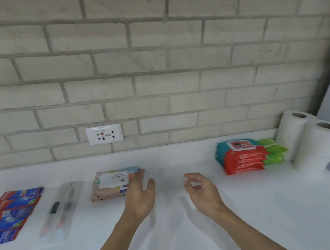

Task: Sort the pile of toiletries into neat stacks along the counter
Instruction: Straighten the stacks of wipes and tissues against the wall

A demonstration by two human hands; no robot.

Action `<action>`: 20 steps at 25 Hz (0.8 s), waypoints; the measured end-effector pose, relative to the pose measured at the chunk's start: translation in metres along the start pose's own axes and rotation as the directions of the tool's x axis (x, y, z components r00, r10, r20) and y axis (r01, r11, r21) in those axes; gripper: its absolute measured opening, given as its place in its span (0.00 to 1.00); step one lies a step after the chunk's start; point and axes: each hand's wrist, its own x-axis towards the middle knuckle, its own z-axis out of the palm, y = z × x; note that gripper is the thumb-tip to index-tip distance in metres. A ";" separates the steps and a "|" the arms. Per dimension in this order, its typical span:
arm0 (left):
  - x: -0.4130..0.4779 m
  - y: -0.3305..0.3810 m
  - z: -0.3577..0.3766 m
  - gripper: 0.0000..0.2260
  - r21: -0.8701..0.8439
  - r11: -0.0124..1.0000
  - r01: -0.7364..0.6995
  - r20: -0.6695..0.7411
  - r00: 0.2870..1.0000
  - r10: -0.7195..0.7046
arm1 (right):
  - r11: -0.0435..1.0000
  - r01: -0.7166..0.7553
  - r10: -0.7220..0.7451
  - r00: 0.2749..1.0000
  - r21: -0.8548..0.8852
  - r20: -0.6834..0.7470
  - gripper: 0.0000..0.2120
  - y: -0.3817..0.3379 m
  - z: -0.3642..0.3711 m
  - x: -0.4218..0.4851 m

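White counter [199, 238]: two paper rolls [305, 141], one pastel wipes stack [113, 184].
Left hand [138, 196] open, fingertips touching that stack's right edge; right hand [200, 190] loosely curled, empty, well apart.

Red-blue toothpaste boxes [9, 214], red wipes [243, 159], green packs [274, 150], white counter [199, 238]

Toothpaste boxes [9, 214], toothbrush packs [62, 210], pastel wipes pack [113, 184], stacked red wipes [241, 157], green packs [273, 151], paper rolls [311, 140] lined across mid-frame.
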 end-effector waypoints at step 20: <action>-0.013 0.098 0.237 0.23 -0.077 0.982 0.174 0.265 0.953 -0.148 | 0.965 -0.214 0.238 0.956 0.153 -0.169 0.25 0.068 -0.238 0.080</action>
